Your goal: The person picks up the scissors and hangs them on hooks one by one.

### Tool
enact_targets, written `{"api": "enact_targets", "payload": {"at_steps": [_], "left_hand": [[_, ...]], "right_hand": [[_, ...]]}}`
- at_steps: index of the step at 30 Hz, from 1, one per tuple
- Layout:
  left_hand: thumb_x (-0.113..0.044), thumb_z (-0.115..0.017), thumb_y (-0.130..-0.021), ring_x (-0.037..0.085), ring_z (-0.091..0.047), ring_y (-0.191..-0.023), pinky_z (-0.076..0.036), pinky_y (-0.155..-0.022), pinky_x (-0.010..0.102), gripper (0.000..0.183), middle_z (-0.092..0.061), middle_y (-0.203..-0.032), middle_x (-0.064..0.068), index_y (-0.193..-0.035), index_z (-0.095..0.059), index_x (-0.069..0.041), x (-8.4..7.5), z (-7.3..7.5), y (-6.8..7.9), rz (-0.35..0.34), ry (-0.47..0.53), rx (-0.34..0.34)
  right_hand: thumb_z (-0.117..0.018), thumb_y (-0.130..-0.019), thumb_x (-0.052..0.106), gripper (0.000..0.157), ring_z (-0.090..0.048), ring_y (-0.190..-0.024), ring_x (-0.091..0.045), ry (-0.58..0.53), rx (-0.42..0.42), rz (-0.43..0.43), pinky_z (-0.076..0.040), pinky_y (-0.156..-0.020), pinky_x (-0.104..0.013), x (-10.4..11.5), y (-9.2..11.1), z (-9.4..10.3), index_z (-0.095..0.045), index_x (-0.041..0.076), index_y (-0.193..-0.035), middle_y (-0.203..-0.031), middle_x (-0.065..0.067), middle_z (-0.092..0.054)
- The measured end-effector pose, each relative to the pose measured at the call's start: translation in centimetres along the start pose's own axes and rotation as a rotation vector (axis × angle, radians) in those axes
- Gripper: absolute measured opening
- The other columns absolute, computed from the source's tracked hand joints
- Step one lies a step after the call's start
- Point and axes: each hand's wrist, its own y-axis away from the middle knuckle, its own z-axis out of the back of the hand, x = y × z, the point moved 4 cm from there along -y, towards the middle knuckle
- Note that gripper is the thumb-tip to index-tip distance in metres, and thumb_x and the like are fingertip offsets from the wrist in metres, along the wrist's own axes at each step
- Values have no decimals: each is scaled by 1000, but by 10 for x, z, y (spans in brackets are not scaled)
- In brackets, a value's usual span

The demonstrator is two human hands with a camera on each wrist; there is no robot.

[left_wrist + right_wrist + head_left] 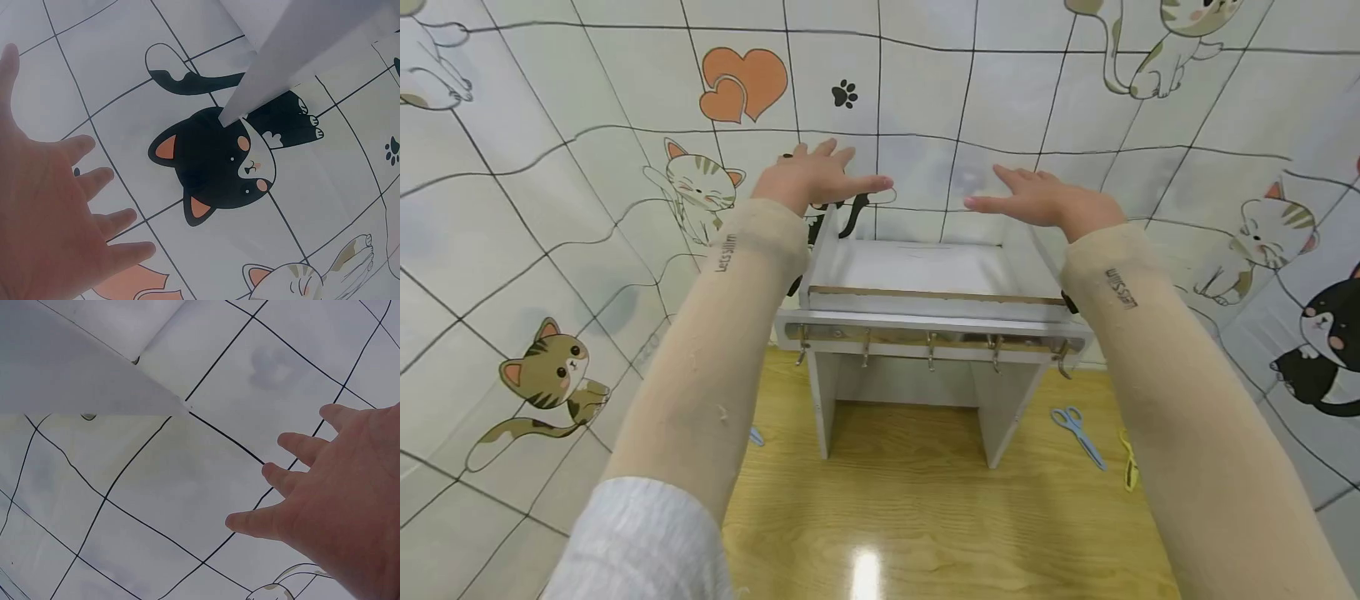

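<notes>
Holding nothing in left hand (812, 177) or right hand (1041, 202), with fingers spread wide on both. Raised over or beyond white shelf unit (917, 271), hard to judge which. Below, upright unit on wood-grain surface (940, 517), with metal hooks (931, 350) along front. Right of it, blue scissors (1078, 437).

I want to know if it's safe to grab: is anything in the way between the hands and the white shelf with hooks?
Nothing visible stands between the left hand or right hand and the white shelf. The blue scissors lie off to its right, out of the way.
</notes>
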Motion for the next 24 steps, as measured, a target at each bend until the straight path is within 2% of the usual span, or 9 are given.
{"api": "enact_targets", "payload": {"at_steps": [8,15,24], "left_hand": [[-90,-23,-83,42,14,-153,1,-124,66,98,18,-167,-5,-159,5,-35,3,2,-1,-7,-25,6],[-91,-23,-82,41,14,-154,-1,-123,69,100,18,-167,-4,-160,5,-35,13,1,-1,10,-20,12],[-91,-21,-82,42,15,-153,-2,-122,70,99,18,-167,-4,-160,4,-34,19,6,4,9,-35,2]], "right_hand": [[-29,-93,76,100,18,-149,-50,-10,-16,9,6,-119,-73,-10,0,0,20,16,-157,-165,-18,20],[-29,-94,74,100,16,-149,-51,-3,-17,5,5,-119,-72,-17,3,0,18,13,-157,-164,-21,18],[-28,-96,71,99,10,-149,-53,10,-38,10,2,-119,-73,-28,6,4,18,9,-157,-164,-24,13]]}}
